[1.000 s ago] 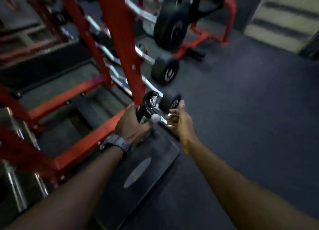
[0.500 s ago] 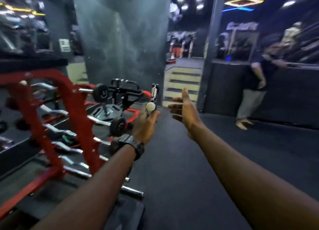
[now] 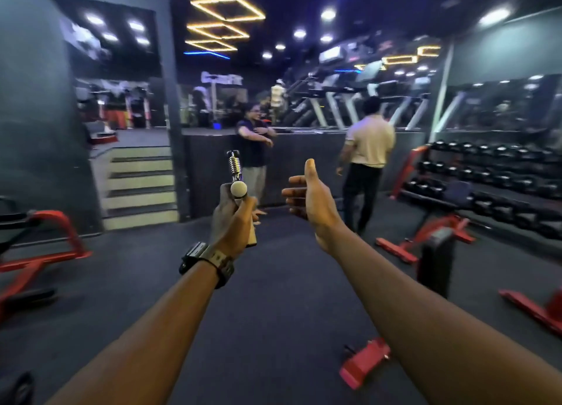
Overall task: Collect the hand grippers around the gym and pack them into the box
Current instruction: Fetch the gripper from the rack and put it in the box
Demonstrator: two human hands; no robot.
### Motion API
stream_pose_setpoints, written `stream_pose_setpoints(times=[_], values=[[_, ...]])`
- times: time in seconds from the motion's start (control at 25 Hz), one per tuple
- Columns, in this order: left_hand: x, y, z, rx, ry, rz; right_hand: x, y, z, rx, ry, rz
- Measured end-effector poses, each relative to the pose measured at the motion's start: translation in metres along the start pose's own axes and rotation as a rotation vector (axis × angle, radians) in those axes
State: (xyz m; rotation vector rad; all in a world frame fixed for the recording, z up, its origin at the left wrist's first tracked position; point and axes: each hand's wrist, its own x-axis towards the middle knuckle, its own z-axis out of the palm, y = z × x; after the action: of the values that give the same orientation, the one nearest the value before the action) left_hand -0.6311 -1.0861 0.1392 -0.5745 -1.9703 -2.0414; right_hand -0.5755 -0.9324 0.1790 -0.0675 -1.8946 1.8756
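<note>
My left hand (image 3: 232, 225) is closed around a hand gripper (image 3: 236, 173), held upright at chest height. Its chrome spring and a round white knob stick up above my fingers, and a tan handle end shows below my palm. A dark watch sits on that wrist. My right hand (image 3: 310, 196) floats just to the right of it, palm turned left, fingers spread and thumb up, holding nothing. No box is in view.
Dark rubber floor stretches ahead. Two people (image 3: 254, 149) (image 3: 366, 161) stand by a low dark wall. Steps (image 3: 140, 185) rise at left. A dumbbell rack (image 3: 492, 176) and a red bench (image 3: 435, 246) stand right; red frames (image 3: 42, 252) sit left.
The view has swung up and right from the red bar rack to the open gym floor. The gripper stays in my left hand; my right hand came off it and opened.
</note>
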Motion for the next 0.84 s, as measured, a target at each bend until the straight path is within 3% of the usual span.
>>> stream_pose_setpoints(times=[0.28,0.48,0.64,0.84], values=[[-0.087,0.065,0.211,-0.229,-0.398,0.043,-0.11,-0.064,-0.216,-0.154,0.441,-0.015],[-0.191,0.141,0.344,-0.473,-0.805,0.028,-0.244,-0.127,-0.332,-0.302,0.907,-0.06],[-0.302,0.187,0.389,-0.581,-1.105,0.039,-0.374,-0.154,-0.37,-0.348,1.201,-0.052],[-0.433,0.218,0.395,-0.628,-1.424,0.098,-0.522,-0.167,-0.367,-0.322,1.548,-0.071]])
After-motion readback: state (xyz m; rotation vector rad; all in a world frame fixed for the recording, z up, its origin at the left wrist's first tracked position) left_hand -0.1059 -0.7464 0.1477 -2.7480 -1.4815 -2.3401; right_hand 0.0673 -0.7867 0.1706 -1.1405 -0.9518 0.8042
